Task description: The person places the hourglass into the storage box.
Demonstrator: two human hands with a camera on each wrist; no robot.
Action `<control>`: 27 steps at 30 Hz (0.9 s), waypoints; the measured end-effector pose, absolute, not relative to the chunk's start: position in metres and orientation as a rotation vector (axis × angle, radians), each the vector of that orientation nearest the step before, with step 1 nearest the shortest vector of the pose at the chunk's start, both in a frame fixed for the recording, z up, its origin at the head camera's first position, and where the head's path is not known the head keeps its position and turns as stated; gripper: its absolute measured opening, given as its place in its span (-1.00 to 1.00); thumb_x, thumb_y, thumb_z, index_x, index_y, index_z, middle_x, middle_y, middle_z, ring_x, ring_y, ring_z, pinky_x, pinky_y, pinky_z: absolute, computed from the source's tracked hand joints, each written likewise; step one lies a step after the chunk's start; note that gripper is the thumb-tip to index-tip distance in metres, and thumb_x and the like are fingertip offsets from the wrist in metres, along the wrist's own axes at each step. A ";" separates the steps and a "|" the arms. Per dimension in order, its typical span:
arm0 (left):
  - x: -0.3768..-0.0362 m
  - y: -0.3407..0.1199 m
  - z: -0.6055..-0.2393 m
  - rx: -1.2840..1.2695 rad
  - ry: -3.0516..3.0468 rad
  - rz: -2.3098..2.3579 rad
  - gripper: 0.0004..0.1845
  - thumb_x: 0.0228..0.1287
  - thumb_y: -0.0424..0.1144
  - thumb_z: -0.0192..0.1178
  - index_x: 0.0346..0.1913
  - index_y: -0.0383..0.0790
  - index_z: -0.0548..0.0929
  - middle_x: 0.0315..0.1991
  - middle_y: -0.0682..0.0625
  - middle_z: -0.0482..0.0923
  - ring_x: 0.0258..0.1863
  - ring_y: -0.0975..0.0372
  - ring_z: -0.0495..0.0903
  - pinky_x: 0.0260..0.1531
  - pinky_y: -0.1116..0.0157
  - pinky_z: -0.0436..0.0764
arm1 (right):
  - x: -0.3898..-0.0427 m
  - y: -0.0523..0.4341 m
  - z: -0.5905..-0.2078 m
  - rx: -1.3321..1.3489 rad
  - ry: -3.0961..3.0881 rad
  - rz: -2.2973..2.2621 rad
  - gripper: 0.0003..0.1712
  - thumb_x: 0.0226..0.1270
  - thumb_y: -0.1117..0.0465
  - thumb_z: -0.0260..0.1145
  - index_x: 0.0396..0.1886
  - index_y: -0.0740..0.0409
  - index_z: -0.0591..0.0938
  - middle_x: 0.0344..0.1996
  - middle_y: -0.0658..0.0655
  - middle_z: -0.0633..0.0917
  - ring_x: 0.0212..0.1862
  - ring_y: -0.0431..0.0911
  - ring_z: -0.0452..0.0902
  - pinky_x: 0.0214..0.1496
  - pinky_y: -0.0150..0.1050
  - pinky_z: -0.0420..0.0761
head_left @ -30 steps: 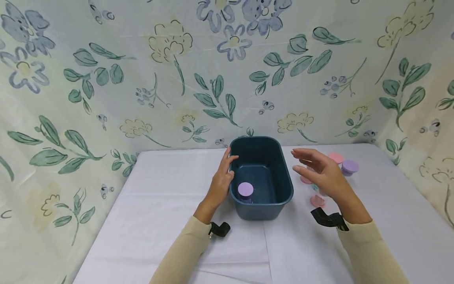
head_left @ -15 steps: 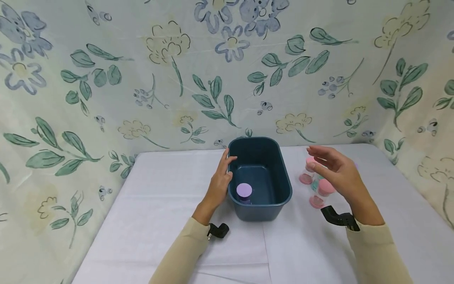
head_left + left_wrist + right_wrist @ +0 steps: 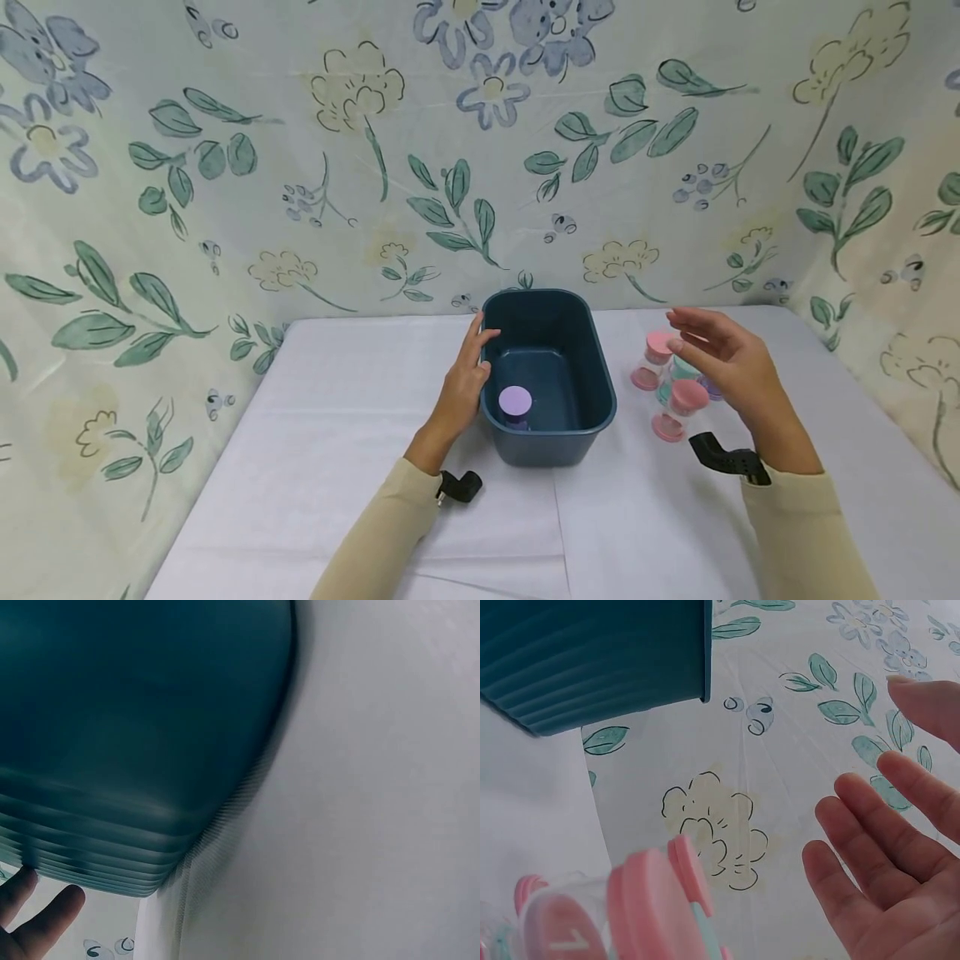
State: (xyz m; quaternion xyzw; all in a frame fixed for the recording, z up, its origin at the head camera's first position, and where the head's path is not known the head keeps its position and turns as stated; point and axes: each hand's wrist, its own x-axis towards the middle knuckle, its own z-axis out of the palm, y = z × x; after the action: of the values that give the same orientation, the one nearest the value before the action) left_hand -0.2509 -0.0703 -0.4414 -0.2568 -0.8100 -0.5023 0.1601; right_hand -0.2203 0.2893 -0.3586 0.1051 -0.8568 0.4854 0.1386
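A dark blue plastic bin (image 3: 550, 446) stands on the white-covered table, with one purple-capped sand timer (image 3: 515, 402) upright inside. My left hand (image 3: 462, 382) rests against the bin's left rim, its fingers fairly straight. To the right of the bin, a group of small sand timers stands: a pink one (image 3: 681, 406) in front, another pink one (image 3: 653, 358) behind, a teal one (image 3: 678, 373) between. A purple one (image 3: 711, 387) is mostly hidden behind my right hand (image 3: 731, 358). That hand hovers near them holding nothing, fingers apart from the caps in the right wrist view.
A floral cloth (image 3: 450, 125) hangs behind the table and along both sides. Black wrist mounts (image 3: 727, 458) sit on both wrists. The white table cover (image 3: 360, 433) has fold creases in front of the bin.
My right hand has moved right, away from the bin and over the far side of the timers, uncovering the pink and teal ones. The left hand stays at the bin.
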 end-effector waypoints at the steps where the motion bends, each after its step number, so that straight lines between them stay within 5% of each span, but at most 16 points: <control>1: -0.251 -0.070 -0.442 -0.729 -2.320 -1.431 -0.46 0.41 -0.15 -0.34 0.42 -0.05 0.25 0.56 -0.01 -0.20 0.51 0.19 -0.14 0.31 -0.21 0.09 | -0.221 0.291 -0.359 0.293 -2.479 1.407 -0.38 0.28 0.10 0.35 0.33 0.03 0.44 0.22 0.10 0.53 0.22 -0.18 0.42 0.04 -0.64 0.40; 27: -0.249 -0.071 -0.440 -0.721 -2.328 -1.405 -0.47 0.43 -0.13 -0.35 0.42 -0.07 0.24 0.56 -0.01 -0.19 0.51 0.22 -0.13 0.30 -0.21 0.10 | -0.232 0.320 -0.379 0.185 -2.475 1.537 -0.39 0.31 0.10 0.32 0.32 0.10 0.43 0.20 0.05 0.53 0.17 -0.24 0.43 -0.03 -0.66 0.43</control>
State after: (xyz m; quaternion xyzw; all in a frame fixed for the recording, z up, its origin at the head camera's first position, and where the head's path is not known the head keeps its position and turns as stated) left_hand -0.2487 -0.0709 -0.4396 -0.2529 -0.8164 -0.4927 0.1637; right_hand -0.2320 0.3202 -0.3791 0.0628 -0.8427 0.5231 0.1109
